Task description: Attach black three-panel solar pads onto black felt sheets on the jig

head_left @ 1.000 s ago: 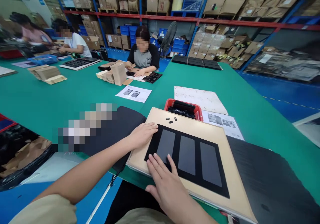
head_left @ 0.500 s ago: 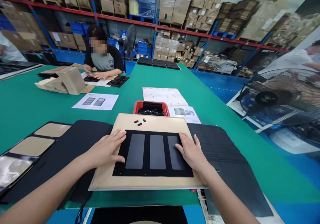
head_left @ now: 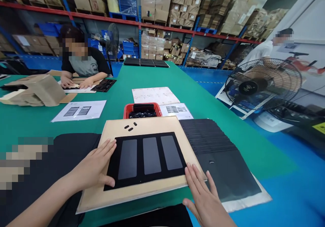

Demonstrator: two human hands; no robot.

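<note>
Operator A: State the position of each hand.

Operator B: Left hand: palm down, fingers extended close together, thumb set apart. Fingertips are at the upper left corner of the black panel; the thumb is at its lower left part. Right hand: fingers extended and slightly spread, thumb held wide. Fingertips are at the panel's lower right corner. Neither hand pinches anything.

Operator A: Locate the panel.

Operator B: It lies flat on the beige board, between the hands. Three grey rectangular areas sit side by side within its black border. Three small black pieces lie on the board beyond its far edge.

Operator A: List the adjacent items.

Operator B: Right of the board: overlapping dark sheets, fanned out. Left: a black item, partly covered by the left forearm; its type cannot be determined. Behind the board: a red basket containing black parts. Beside the basket: a printed sheet. Beyond both: a pale marked board. All are on the green table.

Operator A: And the outer area?

Operator B: Far left: a seated person, both hands on flat work, with folded cardboard nearby. Right: a floor fan. Rear: shelves loaded with cartons.
</note>
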